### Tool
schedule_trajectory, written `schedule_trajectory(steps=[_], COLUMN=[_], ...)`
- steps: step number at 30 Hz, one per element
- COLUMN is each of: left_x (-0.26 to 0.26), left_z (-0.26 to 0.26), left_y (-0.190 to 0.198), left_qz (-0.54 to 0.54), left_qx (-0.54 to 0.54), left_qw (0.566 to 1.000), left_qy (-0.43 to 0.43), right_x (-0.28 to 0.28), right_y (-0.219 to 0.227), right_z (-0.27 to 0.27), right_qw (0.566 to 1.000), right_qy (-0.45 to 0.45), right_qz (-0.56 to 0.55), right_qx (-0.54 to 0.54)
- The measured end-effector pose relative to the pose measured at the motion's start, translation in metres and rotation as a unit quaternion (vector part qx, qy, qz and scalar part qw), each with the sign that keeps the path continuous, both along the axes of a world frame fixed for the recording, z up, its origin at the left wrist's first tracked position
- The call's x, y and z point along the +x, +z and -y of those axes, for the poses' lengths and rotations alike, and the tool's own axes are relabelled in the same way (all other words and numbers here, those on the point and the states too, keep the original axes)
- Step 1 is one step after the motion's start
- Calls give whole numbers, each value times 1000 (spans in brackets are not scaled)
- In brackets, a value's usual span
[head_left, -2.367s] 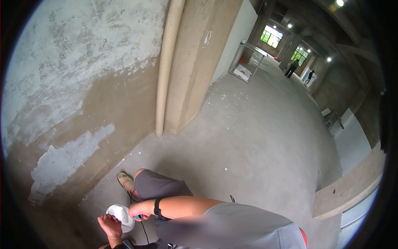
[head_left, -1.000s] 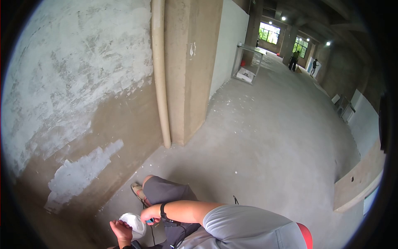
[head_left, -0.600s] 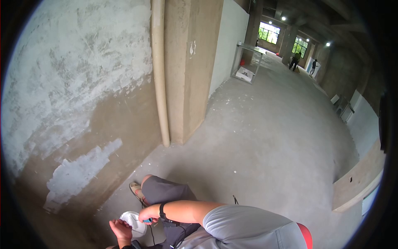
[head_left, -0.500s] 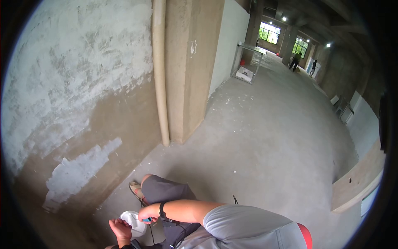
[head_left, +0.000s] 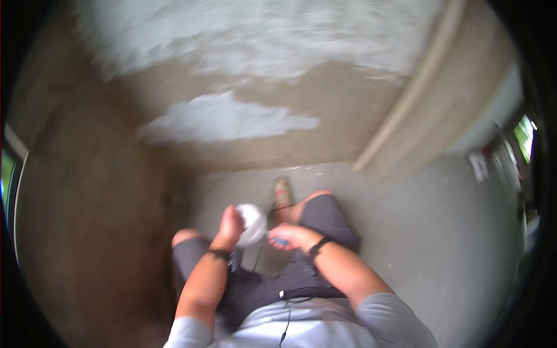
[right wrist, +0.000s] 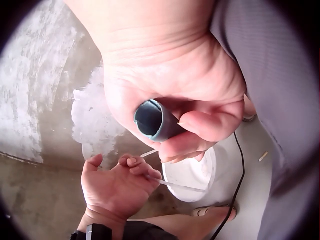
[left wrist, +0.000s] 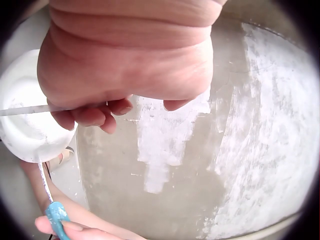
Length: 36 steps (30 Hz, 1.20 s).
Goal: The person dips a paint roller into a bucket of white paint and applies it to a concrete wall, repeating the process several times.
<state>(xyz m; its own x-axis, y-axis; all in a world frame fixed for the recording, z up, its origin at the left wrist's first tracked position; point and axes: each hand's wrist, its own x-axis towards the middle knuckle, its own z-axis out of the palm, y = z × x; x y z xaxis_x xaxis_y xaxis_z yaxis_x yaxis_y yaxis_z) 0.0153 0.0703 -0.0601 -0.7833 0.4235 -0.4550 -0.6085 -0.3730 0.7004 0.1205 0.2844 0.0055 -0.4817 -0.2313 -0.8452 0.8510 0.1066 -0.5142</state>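
Observation:
A round white bucket [head_left: 253,225] hangs low between my knees. My left hand [head_left: 231,223] holds it by its thin white handle [right wrist: 180,186], which runs through curled fingers. On the bucket's other side, my right hand [head_left: 290,236] grips a tool by its blue handle [right wrist: 157,121], hollow at the end. From that handle a thin, white-smeared shaft [left wrist: 45,180] reaches to the bucket's rim in the left wrist view. The shape of the tool's far end is hidden. White residue coats the bucket's inside.
Ahead stands a brown wall with a white plaster patch [head_left: 226,119] and whitened upper part. A vertical pipe [head_left: 409,93] rises at the right. A dark cable [right wrist: 241,180] trails over the grey floor [head_left: 406,255]. A sandalled foot [head_left: 282,194] stands near the bucket.
The head view has swung left and down from the long hall to the plastered wall and my lap. My hands keep their holds on the bucket handle and the blue-handled tool.

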Motion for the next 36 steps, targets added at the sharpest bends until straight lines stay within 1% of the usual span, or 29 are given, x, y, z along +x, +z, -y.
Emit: schedule_trajectory(steps=[1,2,3,4,6,7,8,9,11,14,16,20,24,28,29,31,35,36], left_x=[3,3,4,8,10,8,7,6,8,8,10,13,16,16,16,15,14,15], left_z=[6,12,17,27,28,28,33,33,31,31,29,29,29,29,29,29,28,26], left_y=[11,18,21,24,22,16,12,13,17,21,20,16,22,27,23,15,15,18], left_qz=[30,46,63,72,56,52,50,49,46,43,31,34,19,20,19,9,-3,-27], left_qx=[-23,-30,-32,-37,-67,-61,-61,-60,-52,-55,-55,-57,-35,-12,-12,32,19,-7], left_qw=[999,998,997,997,996,996,997,997,997,997,998,998,999,1000,1000,999,999,998], left_qy=[-1,2,-10,0,12,27,18,8,32,16,26,21,15,-3,-7,-9,-45,-61], right_x=[-6,-11,-8,-5,-2,-3,-4,-4,-3,-5,-5,-6,-8,-10,-11,-13,-14,-14], right_y=[-1,2,2,1,-3,-5,-4,-6,-3,-5,-5,-3,-6,-6,-5,-5,-4,-3], right_z=[10,17,21,29,29,29,31,31,28,27,26,26,25,24,24,23,23,23], right_qw=[998,997,997,997,997,997,997,997,998,998,998,998,999,999,999,999,999,999], right_qy=[13,19,7,11,6,8,10,10,13,18,19,32,29,22,17,8,-8,-10], right_qz=[44,52,58,61,67,60,54,49,41,40,45,35,22,26,26,27,40,36], right_qx=[34,47,46,39,36,44,50,52,46,43,39,32,33,29,30,31,33,30])
